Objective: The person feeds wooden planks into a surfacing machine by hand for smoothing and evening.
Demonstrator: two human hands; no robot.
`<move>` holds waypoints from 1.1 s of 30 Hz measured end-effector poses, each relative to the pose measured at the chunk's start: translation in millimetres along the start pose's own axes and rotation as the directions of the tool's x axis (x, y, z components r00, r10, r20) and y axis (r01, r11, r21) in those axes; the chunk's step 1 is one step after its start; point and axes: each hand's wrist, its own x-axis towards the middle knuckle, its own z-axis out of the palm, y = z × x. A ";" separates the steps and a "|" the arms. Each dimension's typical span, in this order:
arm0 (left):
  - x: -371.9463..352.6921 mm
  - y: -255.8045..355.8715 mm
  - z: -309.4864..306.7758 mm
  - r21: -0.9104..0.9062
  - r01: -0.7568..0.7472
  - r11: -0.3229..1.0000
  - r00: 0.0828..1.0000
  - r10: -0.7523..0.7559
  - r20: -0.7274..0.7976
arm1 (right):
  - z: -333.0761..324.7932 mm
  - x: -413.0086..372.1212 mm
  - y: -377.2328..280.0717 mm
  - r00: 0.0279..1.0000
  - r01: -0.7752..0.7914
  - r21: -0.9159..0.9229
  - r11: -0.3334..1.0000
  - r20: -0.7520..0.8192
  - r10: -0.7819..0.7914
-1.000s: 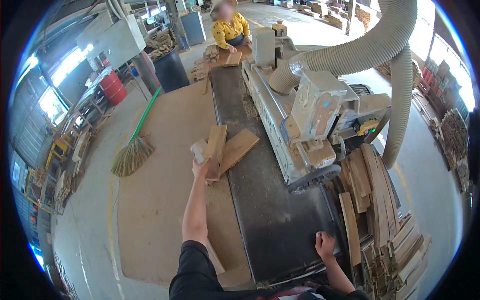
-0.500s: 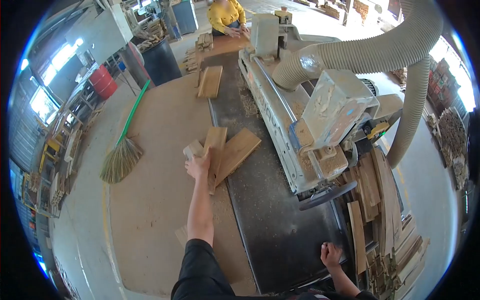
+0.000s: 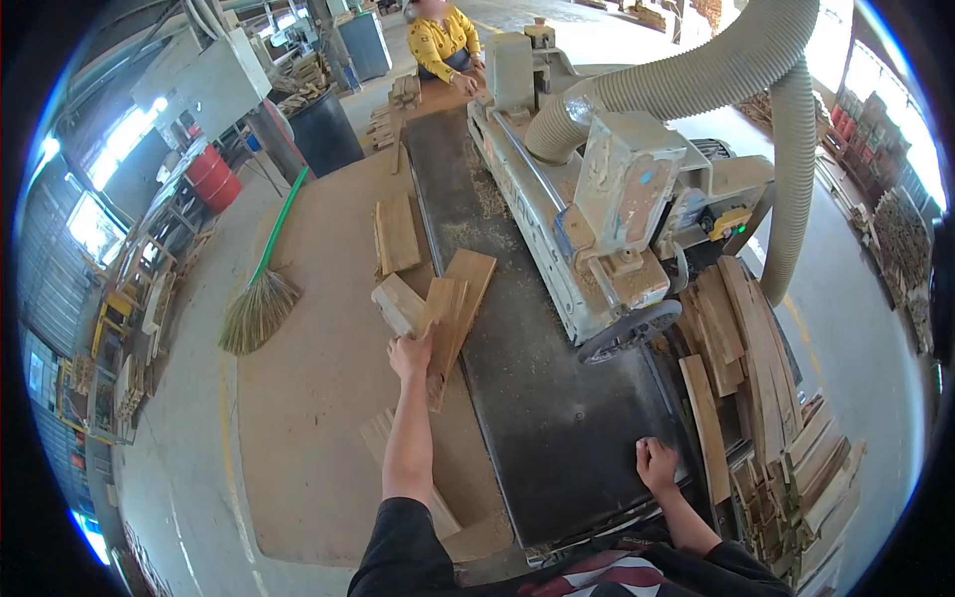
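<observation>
My left hand [image 3: 410, 354] is closed around the near edge of a short wooden board [image 3: 444, 316]. A second wooden board [image 3: 476, 274] lies at a slant under it, across the edge of the black belt [image 3: 537, 428]. Just beyond my fingers is a pale wooden block [image 3: 399, 303], next to the held board. Another wooden board [image 3: 398, 235] rests farther up on the brown tabletop [image 3: 318, 438]. Over the belt's near right corner, my right hand [image 3: 657, 466] is curled closed, with nothing visible in it.
A dusty machine [image 3: 622, 199] with a handwheel [image 3: 629, 332] and thick hose [image 3: 686, 85] spans the belt. Stacked offcuts [image 3: 756, 368] stand at the right. A green-handled broom [image 3: 259, 313] lies at the left. A person in yellow [image 3: 445, 45] stands at the far end.
My left hand has moved nearer along the held board, and the pale block shows more. The farther board has come closer on the brown top. The view has shifted; my right hand stays curled.
</observation>
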 end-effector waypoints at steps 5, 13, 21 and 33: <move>-20.2 8.7 -3.8 -0.029 0.120 0.992 0.993 -0.120 0.002 | 2.4 -1.9 0.5 0.999 0.031 -0.020 0.999 -0.043 -0.032; -80.8 40.8 -1.5 0.133 0.087 0.987 0.994 -0.095 0.057 | 4.8 3.4 -0.5 0.999 0.014 -0.001 1.000 -0.040 -0.014; -42.2 53.6 22.1 0.026 0.169 0.985 0.985 -0.170 0.022 | 3.9 -1.4 1.6 1.000 -0.015 -0.060 0.998 -0.011 0.014; 36.0 103.7 0.6 0.302 0.291 0.908 0.912 -0.359 0.199 | 7.3 -1.4 5.8 0.996 0.059 -0.135 0.989 -0.061 -0.067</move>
